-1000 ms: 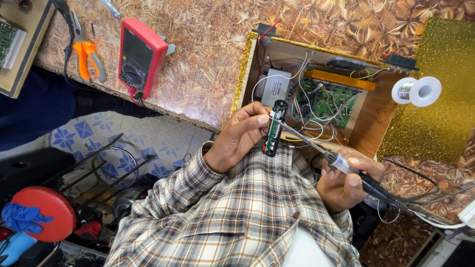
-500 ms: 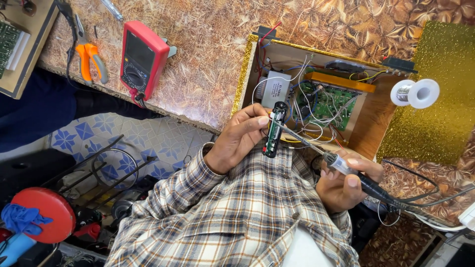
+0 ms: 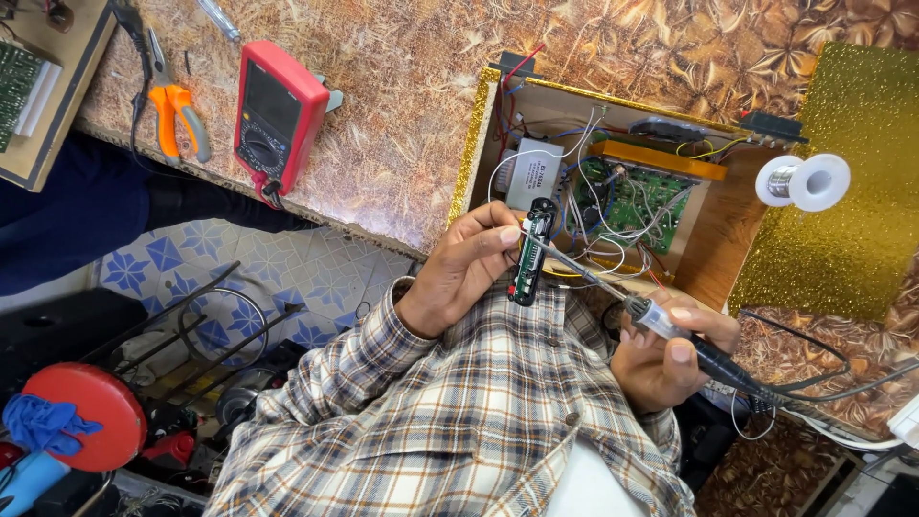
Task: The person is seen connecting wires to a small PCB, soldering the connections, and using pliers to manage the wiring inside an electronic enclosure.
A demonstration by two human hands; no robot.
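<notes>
Left hand point(image 3: 459, 278) fingers curled shut around a small black board point(image 3: 529, 251), pinched at its edge, held upright; right hand point(image 3: 670, 349) closed around a soldering iron point(image 3: 661, 321), its tip touching the board just beside the left fingertips point(image 3: 505, 233); open wooden box point(image 3: 704, 258) with green circuit and wires just beyond the fingers; solder spool point(image 3: 802, 182) beyond the right hand; red multimeter point(image 3: 278, 115) and orange pliers point(image 3: 177, 110) well apart, past the left hand.

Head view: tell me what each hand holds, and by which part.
Left hand pinches the narrow black circuit board by its long edge. Right hand grips the black-handled soldering iron by its handle, tip at the board.
</notes>
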